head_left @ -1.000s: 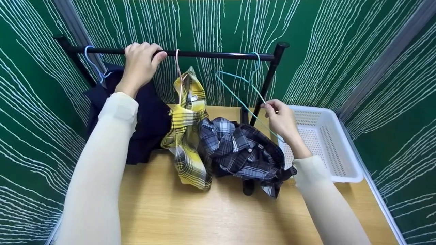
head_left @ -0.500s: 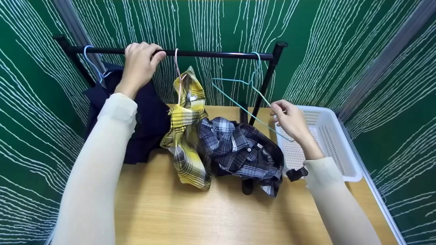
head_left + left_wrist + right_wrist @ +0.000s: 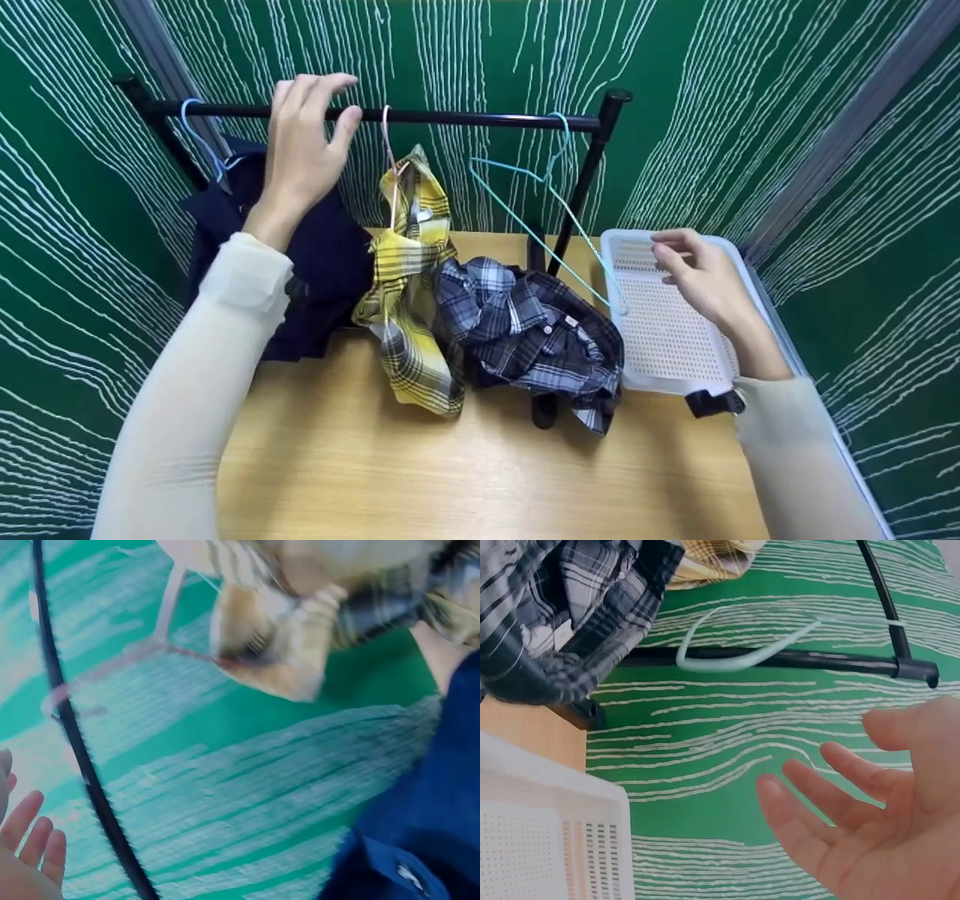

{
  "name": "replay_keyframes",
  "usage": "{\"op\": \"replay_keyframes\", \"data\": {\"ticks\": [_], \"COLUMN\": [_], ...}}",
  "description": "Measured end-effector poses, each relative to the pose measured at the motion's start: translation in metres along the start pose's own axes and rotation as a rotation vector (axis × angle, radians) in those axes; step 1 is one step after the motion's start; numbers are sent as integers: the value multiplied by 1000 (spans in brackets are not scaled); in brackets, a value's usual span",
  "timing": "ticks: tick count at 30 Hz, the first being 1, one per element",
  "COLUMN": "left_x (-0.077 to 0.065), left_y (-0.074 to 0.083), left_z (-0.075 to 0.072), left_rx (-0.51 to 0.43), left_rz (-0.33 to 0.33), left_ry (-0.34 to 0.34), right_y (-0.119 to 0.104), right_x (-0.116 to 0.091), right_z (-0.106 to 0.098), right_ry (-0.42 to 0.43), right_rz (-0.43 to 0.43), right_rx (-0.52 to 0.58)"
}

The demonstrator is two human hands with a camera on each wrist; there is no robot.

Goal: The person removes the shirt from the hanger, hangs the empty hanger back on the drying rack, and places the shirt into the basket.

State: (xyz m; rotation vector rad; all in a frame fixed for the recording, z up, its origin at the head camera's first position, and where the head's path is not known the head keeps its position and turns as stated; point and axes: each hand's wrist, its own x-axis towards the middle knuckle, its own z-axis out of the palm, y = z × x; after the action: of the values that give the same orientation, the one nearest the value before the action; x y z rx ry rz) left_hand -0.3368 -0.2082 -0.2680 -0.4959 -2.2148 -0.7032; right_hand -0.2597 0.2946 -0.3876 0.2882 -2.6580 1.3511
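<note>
Fingers spread and thumb out, my left hand (image 3: 304,142) is beside the black rail (image 3: 480,118) and grips nothing. My right hand (image 3: 709,277) is over the white basket (image 3: 652,386) with loosely bent fingers, holding nothing; the right wrist view shows its bare palm and fingers (image 3: 810,817). A bare teal wire hanger (image 3: 552,162) hooks over the rail's right end, apart from that hand. Left of it a yellow plaid shirt (image 3: 424,367) hangs from a pink hanger (image 3: 388,139). A dark plaid shirt (image 3: 517,322) lies bunched below the teal hanger.
A navy garment (image 3: 322,255) hangs at the left on a blue hanger (image 3: 199,139), partly behind my left arm. The rack's right post (image 3: 589,172) stands on the wooden table (image 3: 480,480). Green walls (image 3: 675,112) with white streaks enclose the table.
My right hand has let go of the teal hanger and moved right over the basket; the hanger swings back left. My left hand has loosened from the rail and its fingers have straightened.
</note>
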Motion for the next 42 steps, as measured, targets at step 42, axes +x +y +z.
{"op": "replay_keyframes", "data": {"ticks": [42], "left_x": [-183], "left_y": [64], "left_z": [208], "left_rx": [-119], "left_rz": [-319], "left_ry": [-865], "right_y": [51], "right_x": [-57], "right_z": [156], "right_ry": [-185], "right_rz": [-73], "right_rx": [-85]}}
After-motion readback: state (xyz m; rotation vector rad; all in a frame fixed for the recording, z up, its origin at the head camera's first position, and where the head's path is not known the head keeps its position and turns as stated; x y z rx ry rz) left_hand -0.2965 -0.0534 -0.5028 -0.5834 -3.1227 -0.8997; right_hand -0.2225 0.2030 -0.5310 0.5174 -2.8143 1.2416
